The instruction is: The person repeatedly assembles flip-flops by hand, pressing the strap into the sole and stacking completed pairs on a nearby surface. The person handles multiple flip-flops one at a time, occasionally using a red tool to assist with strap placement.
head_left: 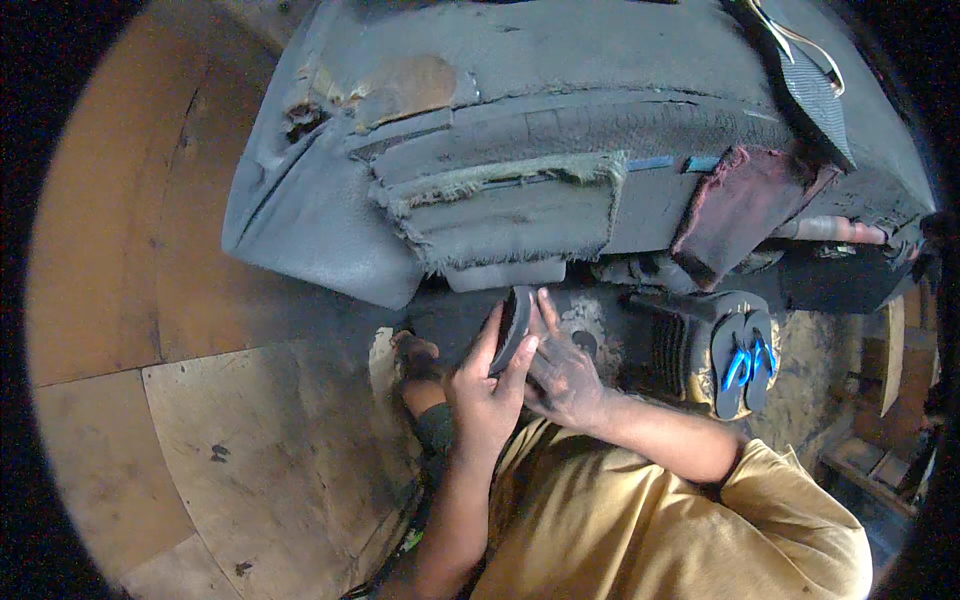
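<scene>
Head-worn fisheye camera: faces down and forward at close range over left hand [478,395] and right hand [572,385]; yellow shirt [620,510] near, grey structure [600,50] far.

A bulky housing [600,60] takes up the far side of the place, right across from the person. On its near face I see one cloth [510,220] left of the middle and a second cloth [745,230] farther right; a strap [815,110] runs down over the right end. Nearer, just before the housing, the left hand [480,390] and right hand [568,382] have a sole-like piece [512,330] between them. A foot [415,352] is to their left, with boards [110,240] beyond it. To their right stands a stack [672,340], a pair of sandals [745,365] lying on top.
</scene>
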The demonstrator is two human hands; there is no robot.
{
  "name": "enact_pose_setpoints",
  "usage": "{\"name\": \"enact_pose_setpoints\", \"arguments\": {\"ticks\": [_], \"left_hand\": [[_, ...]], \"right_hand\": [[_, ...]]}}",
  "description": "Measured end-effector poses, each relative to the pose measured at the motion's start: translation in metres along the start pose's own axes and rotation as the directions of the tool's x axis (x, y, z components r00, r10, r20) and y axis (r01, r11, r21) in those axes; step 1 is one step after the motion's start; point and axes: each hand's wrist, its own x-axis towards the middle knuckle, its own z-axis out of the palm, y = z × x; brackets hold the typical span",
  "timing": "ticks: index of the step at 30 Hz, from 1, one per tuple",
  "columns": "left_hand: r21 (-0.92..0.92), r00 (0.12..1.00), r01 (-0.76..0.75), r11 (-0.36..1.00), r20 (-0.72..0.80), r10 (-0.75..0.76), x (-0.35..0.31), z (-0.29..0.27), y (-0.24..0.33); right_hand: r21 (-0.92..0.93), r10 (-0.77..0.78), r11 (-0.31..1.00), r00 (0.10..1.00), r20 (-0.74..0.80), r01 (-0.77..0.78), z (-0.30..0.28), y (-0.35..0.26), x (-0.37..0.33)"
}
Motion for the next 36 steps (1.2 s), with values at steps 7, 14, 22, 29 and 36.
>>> {"name": "enact_pose_setpoints", "arguments": {"ticks": [7,14,22,29,36], "left_hand": [[0.388,1.0,0.023,0.921,-0.015,-0.019,0.008,-0.007,0.029],[0.389,0.98,0.17,0.906,0.032,-0.198,0.016,-0.008,0.039],[0.135,0.977,0.203,0.97,0.038,-0.21,0.043,0.027,-0.012],[-0.396,0.988,0.129,0.909,-0.031,-0.154,-0.009,0.023,-0.023],[-0.437,0.996,0.024,0.899,-0.064,-0.058,-0.014,0.013,-0.013]], "right_hand": [[0.136,0.217,0.954,0.927,0.306,-0.268,-0.039,-0.032,0.013],[0.387,0.346,0.717,0.778,0.525,-0.58,-0.068,-0.038,0.04],[0.114,0.416,0.839,0.763,0.495,-0.532,-0.06,0.001,0.05],[-0.165,0.215,0.972,0.914,0.343,-0.167,-0.046,-0.017,0.008],[-0.193,0.07,0.981,0.977,0.203,-0.03,-0.03,-0.017,0.004]]}}
